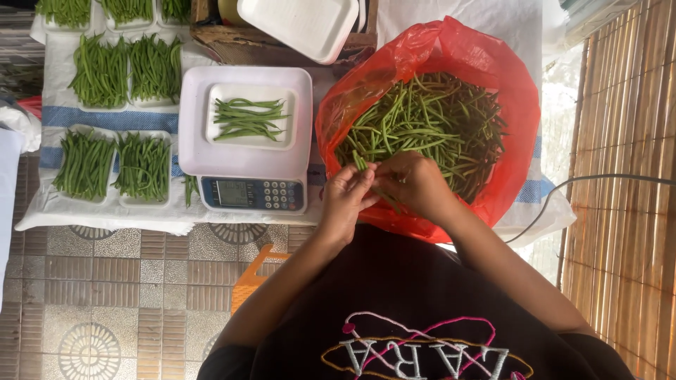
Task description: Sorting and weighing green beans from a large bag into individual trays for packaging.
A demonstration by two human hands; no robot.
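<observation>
A red plastic bag [493,77] lies open and is full of loose green beans [429,119]. My left hand [347,200] and my right hand [415,184] meet at the bag's near edge, both closed on a small bunch of green beans [360,163] drawn from the pile. To the left stands a white digital scale [245,158] carrying a white foam tray [251,117] with a few green beans [248,117] in it.
Several white trays of sorted green beans [113,165] sit on the white cloth at the left. A stack of foam trays [303,24] rests in a basket at the back. An orange crate [253,278] stands on the tiled floor. A bamboo screen [627,211] runs along the right.
</observation>
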